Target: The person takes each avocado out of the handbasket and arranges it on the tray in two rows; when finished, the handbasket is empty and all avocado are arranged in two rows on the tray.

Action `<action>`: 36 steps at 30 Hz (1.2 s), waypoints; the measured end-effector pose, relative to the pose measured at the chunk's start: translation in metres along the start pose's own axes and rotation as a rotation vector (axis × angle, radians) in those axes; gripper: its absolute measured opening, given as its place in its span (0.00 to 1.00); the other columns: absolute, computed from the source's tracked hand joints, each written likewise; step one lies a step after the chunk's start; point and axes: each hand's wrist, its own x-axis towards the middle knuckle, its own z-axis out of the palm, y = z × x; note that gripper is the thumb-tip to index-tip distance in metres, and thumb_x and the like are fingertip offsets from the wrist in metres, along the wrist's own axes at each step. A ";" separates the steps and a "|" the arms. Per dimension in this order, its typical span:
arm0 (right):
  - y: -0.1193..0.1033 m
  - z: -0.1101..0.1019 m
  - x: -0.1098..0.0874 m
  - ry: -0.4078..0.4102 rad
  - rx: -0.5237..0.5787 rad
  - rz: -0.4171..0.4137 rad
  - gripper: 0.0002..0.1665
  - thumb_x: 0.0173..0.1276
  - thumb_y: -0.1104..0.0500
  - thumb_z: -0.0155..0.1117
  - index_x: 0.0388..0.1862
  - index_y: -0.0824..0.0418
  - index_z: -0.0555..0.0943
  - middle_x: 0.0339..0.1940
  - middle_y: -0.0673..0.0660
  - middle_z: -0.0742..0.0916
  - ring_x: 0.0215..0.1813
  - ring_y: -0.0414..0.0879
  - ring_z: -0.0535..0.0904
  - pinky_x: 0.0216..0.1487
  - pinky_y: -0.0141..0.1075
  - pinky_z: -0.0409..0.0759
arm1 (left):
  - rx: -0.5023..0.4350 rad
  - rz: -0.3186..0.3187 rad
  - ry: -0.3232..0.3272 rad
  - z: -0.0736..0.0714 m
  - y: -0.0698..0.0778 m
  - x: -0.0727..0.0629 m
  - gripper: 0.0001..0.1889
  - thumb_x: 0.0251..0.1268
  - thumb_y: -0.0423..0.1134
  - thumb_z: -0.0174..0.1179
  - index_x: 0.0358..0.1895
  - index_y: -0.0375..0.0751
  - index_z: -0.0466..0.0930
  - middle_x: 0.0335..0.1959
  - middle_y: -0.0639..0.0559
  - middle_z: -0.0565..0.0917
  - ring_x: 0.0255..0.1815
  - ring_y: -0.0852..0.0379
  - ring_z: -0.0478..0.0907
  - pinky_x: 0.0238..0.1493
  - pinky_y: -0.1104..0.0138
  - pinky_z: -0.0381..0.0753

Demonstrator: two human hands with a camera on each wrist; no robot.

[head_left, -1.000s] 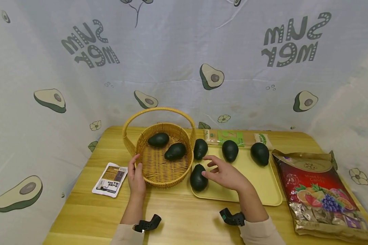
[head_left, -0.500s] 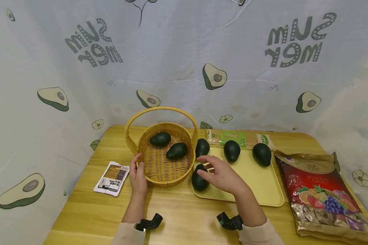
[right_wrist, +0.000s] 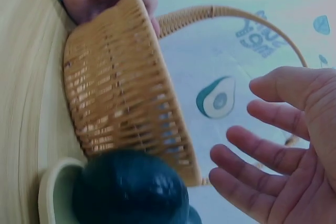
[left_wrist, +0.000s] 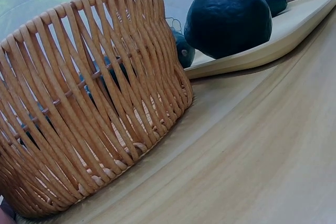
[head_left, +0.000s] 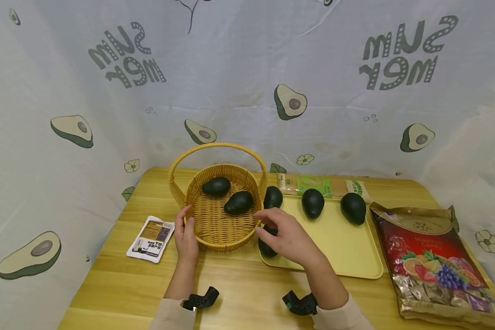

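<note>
Avocados (head_left: 239, 202), dark green: head view shows two inside the wicker basket (head_left: 222, 229), four on the yellow tray (head_left: 346, 247) just beside it. Likeliest trouble, by my judgement: the near-left one, partly hidden by the right hand (head_left: 286, 233), could roll over the tray's low rim if knuckles or basket nudge it; the basket might tip, too, should the left hand (head_left: 186, 240) pull at its side. Right hand reaches inward, back upward, fingertips by the basket's right rim; left hand is at the opposite side. Left wrist view: one avocado at the tray's end, near the woven wall (left grip not readable here). Right wrist view: right fingers apart, lightly bent, holding nothing; left hand clamped on the basket's rim.
</note>
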 end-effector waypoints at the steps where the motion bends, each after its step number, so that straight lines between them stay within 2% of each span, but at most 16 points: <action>1: -0.002 0.001 0.001 0.009 -0.005 -0.011 0.21 0.72 0.57 0.67 0.63 0.57 0.81 0.59 0.56 0.84 0.61 0.54 0.83 0.62 0.50 0.81 | 0.007 0.000 0.002 0.000 0.000 0.000 0.20 0.80 0.32 0.41 0.69 0.29 0.67 0.78 0.43 0.62 0.84 0.49 0.47 0.81 0.49 0.47; 8: -0.019 0.007 0.021 0.010 -0.105 -0.053 0.22 0.71 0.55 0.69 0.62 0.54 0.81 0.57 0.52 0.84 0.56 0.51 0.82 0.57 0.50 0.82 | 0.018 0.008 0.006 0.000 0.000 0.001 0.20 0.81 0.32 0.41 0.69 0.29 0.66 0.78 0.42 0.63 0.85 0.48 0.46 0.81 0.48 0.46; 16: -0.020 0.018 0.067 -0.122 -0.226 -0.044 0.26 0.72 0.52 0.67 0.67 0.56 0.78 0.64 0.59 0.80 0.64 0.57 0.78 0.62 0.53 0.79 | 0.009 0.007 -0.003 0.000 -0.003 0.002 0.20 0.80 0.32 0.42 0.68 0.30 0.67 0.78 0.40 0.62 0.85 0.45 0.44 0.82 0.46 0.44; 21: -0.013 0.028 0.090 -0.188 -0.271 0.012 0.30 0.73 0.50 0.66 0.71 0.52 0.75 0.72 0.60 0.75 0.74 0.62 0.69 0.69 0.58 0.73 | 0.015 0.004 0.004 0.001 -0.003 0.002 0.20 0.80 0.32 0.42 0.69 0.29 0.67 0.79 0.41 0.62 0.85 0.46 0.45 0.82 0.47 0.45; 26: -0.005 0.034 0.103 -0.239 -0.278 0.070 0.35 0.72 0.50 0.67 0.75 0.53 0.71 0.79 0.62 0.68 0.82 0.66 0.56 0.75 0.64 0.63 | 0.015 0.001 -0.003 0.002 -0.002 0.001 0.21 0.80 0.32 0.42 0.69 0.28 0.66 0.79 0.41 0.61 0.86 0.46 0.44 0.82 0.46 0.44; 29: -0.001 0.037 0.107 -0.271 -0.277 0.076 0.37 0.71 0.50 0.68 0.76 0.54 0.70 0.79 0.62 0.69 0.81 0.66 0.58 0.76 0.63 0.61 | 0.023 -0.005 -0.005 0.002 -0.002 0.001 0.20 0.80 0.33 0.42 0.69 0.30 0.66 0.79 0.41 0.61 0.85 0.46 0.44 0.81 0.46 0.45; 36: -0.001 0.043 0.107 -0.351 -0.310 0.047 0.36 0.68 0.50 0.71 0.73 0.51 0.74 0.74 0.61 0.75 0.73 0.60 0.73 0.67 0.57 0.75 | 0.013 -0.014 -0.004 0.000 0.001 0.002 0.21 0.80 0.32 0.41 0.70 0.30 0.66 0.79 0.44 0.62 0.85 0.49 0.46 0.81 0.49 0.47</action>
